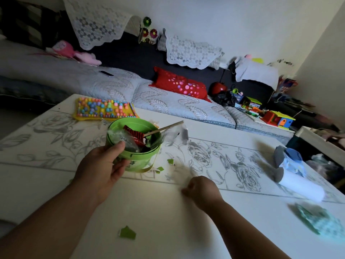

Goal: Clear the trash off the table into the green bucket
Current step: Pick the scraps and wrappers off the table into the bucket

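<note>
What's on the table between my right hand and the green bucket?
In the head view, small green scraps lie on the table between the right hand and the green bucket.

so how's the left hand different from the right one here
The left hand grips the green bucket's rim, thumb over the edge; the right hand is curled low on the table, touching no bucket. The left sits farther out, the right nearer. Both are bare, with green scraps around them.
</note>
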Demonstrator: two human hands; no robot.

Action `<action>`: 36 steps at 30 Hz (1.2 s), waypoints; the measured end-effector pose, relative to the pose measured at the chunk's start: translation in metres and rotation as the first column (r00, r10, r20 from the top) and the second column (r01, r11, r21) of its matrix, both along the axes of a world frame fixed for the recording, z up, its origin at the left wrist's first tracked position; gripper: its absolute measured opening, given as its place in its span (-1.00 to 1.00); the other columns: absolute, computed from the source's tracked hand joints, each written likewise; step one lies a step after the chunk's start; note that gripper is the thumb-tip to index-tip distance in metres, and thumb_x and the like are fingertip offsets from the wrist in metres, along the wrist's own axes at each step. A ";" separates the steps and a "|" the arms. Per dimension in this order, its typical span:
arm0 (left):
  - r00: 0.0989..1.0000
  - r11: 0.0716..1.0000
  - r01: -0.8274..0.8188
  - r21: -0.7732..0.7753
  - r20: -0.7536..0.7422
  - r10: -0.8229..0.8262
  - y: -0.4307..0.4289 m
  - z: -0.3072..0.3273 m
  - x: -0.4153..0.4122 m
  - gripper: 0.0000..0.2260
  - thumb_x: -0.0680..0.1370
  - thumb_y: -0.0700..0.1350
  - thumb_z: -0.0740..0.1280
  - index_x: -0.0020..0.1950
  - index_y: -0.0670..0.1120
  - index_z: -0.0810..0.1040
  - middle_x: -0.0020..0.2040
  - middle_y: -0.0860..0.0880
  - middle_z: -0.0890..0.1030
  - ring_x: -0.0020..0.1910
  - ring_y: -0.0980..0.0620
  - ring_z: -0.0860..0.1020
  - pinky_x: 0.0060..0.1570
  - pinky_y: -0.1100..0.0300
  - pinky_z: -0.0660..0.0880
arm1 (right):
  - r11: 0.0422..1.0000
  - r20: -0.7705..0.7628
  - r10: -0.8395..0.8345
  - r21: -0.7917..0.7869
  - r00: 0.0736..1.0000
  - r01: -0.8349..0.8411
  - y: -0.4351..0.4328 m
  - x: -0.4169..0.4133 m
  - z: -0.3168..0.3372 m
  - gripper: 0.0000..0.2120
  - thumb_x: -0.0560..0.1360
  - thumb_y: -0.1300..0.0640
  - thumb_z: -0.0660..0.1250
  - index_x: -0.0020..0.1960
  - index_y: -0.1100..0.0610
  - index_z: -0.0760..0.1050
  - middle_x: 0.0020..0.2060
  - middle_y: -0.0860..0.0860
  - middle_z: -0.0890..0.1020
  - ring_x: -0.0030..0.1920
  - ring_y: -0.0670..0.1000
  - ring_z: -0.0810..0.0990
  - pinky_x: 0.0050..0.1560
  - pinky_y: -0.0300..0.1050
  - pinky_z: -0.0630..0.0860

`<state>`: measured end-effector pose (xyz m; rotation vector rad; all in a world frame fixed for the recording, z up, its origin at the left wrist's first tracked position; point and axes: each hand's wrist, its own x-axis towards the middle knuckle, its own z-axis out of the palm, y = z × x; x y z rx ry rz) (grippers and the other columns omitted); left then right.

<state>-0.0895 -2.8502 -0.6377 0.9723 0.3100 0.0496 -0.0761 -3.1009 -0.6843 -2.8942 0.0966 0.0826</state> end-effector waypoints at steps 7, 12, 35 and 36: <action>0.999 0.999 -0.046 -0.007 -0.004 0.046 0.016 0.002 -0.001 -0.94 0.51 -0.09 0.38 -0.11 -0.06 0.55 -0.19 -0.02 0.60 -0.27 0.08 0.55 -0.51 0.41 0.46 | 0.966 0.101 -0.138 0.231 0.985 0.112 0.009 0.021 0.008 -0.69 0.50 0.09 0.29 0.24 -0.02 0.47 -0.05 0.00 0.67 -0.05 0.00 0.61 -0.12 -0.23 0.50; 0.998 0.998 -0.066 -0.005 -0.003 0.066 0.021 0.002 0.002 -0.94 0.51 -0.09 0.37 -0.12 -0.06 0.53 -0.21 -0.01 0.61 -0.26 0.07 0.56 -0.52 0.40 0.45 | 0.894 0.197 -0.208 0.436 0.958 0.105 0.038 0.069 0.019 -0.64 0.53 -0.03 0.26 0.29 0.03 0.48 -0.01 -0.03 0.68 -0.05 -0.04 0.60 -0.09 -0.24 0.42; 0.997 0.997 -0.070 -0.022 -0.019 0.069 0.049 0.000 -0.004 -0.84 0.47 -0.07 0.41 -0.01 -0.09 0.56 -0.18 -0.03 0.64 -0.25 0.06 0.59 -0.52 0.36 0.48 | 0.889 0.154 -0.174 0.450 0.973 0.088 0.093 0.059 0.020 -0.73 0.46 0.03 0.32 -0.35 0.15 0.52 -0.41 0.05 0.59 -0.26 0.10 0.59 -0.33 -0.20 0.36; 0.997 0.997 -0.072 -0.024 -0.019 0.071 0.050 0.000 -0.005 -0.85 0.47 -0.07 0.41 -0.01 -0.08 0.56 -0.17 -0.02 0.64 -0.25 0.06 0.59 -0.52 0.36 0.48 | 0.893 0.114 -0.114 0.448 0.987 0.051 0.104 0.055 0.022 -0.73 0.45 -0.01 0.33 -0.34 0.13 0.54 -0.41 0.03 0.59 -0.26 0.09 0.59 -0.29 -0.20 0.40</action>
